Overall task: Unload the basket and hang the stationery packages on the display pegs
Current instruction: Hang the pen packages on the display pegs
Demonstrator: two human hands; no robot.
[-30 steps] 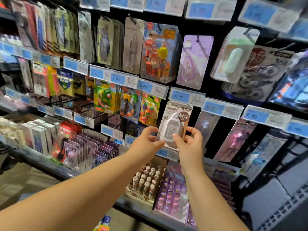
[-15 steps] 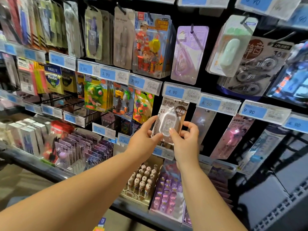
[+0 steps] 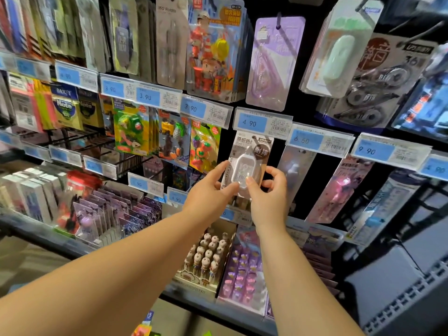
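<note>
A white blister-packed correction tape package (image 3: 251, 157) with a brown round label hangs upright just under the blue 4.90 price tag (image 3: 252, 122). My left hand (image 3: 213, 192) pinches its lower left edge between thumb and fingers. From the other side my right hand (image 3: 268, 194) pinches the lower right edge, thumb on the clear blister. The peg behind the package top is hidden by the tag. The basket is out of view.
Rows of hung packages fill the black peg wall: eraser packs (image 3: 206, 147) to the left, a purple package (image 3: 275, 61) above, a clear one (image 3: 294, 170) to the right. Below, a shelf holds a box of figure pens (image 3: 206, 258) and purple boxed items (image 3: 242, 272).
Both hands with the package have stayed on the same spot under the 4.90 tag. My view has moved closer and tilted slightly downward; the grip looks unchanged.
</note>
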